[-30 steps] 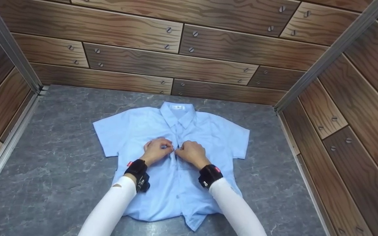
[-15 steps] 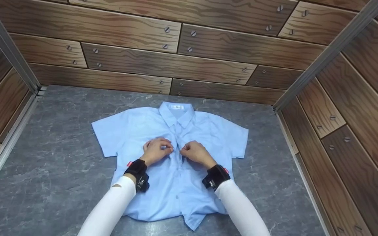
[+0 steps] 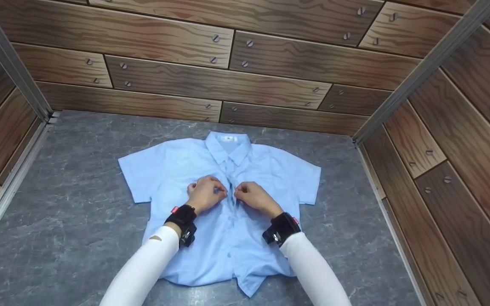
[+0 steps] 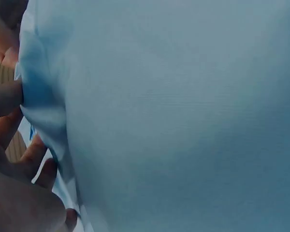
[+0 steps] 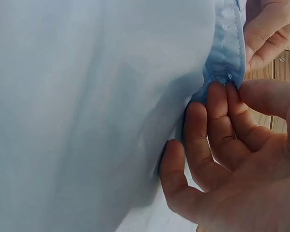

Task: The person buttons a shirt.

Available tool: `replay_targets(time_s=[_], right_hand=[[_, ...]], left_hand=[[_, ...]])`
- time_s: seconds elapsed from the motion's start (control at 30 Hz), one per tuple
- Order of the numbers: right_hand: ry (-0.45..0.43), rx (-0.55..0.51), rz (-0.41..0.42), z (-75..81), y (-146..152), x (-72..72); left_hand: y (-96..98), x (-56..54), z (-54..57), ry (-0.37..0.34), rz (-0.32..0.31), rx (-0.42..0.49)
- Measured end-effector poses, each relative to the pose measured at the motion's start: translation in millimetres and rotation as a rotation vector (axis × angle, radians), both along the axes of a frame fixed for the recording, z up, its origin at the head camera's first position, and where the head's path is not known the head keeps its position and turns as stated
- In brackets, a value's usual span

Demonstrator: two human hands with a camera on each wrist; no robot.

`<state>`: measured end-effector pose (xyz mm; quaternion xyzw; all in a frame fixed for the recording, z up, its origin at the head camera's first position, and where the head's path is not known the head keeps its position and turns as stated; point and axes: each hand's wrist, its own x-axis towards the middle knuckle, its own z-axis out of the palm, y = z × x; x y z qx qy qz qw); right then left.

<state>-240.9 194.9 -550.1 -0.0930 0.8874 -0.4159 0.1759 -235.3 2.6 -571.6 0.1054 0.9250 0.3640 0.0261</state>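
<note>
A light blue short-sleeved shirt (image 3: 202,259) lies face up, collar away from me, its lower front corner folded out at the bottom. My left hand (image 3: 206,193) pinches the left edge of the front opening at mid-chest. Close beside it, my right hand (image 3: 255,196) pinches the opposite edge, and a dark gap shows between the two. In the right wrist view, thumb and fingers (image 5: 217,104) grip the stitched placket (image 5: 227,43) near a small buttonhole-like slit. The left wrist view shows gathered cloth (image 4: 43,104) between the left fingers; their tips are partly hidden by fabric.
The shirt lies on a grey marbled surface (image 3: 70,204). Wood-patterned panels (image 3: 177,51) stand behind and on both sides, with metal frame posts (image 3: 432,63) at the corners. Each wrist wears a black strapped camera (image 3: 282,228).
My right hand has drawn slightly to the right, away from the left, widening the gap in the shirt's front opening. The left hand has shifted a little up and right.
</note>
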Motion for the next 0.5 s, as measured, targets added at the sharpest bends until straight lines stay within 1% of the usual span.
replay_targets(time_s=[0.13,0.23,0.37,0.5], right_hand=[[0.022,-0.005,0.0,0.3,0.0,-0.3],[0.048,-0.014,0.001,1.2,0.0,-0.5],[0.067,-0.04,0.003,2.0,-0.5,-0.6],[0.088,-0.046,0.016,1.3,-0.9,-0.7]], left_hand=[[4.6,3.1,-0.4,0.068,-0.008,-0.02],[7.0,4.1,-0.8,0.097,-0.024,0.004],[8.2,4.3,-1.3,0.089,-0.025,0.018],[8.4,4.7,-2.9,0.046,-0.015,0.006]])
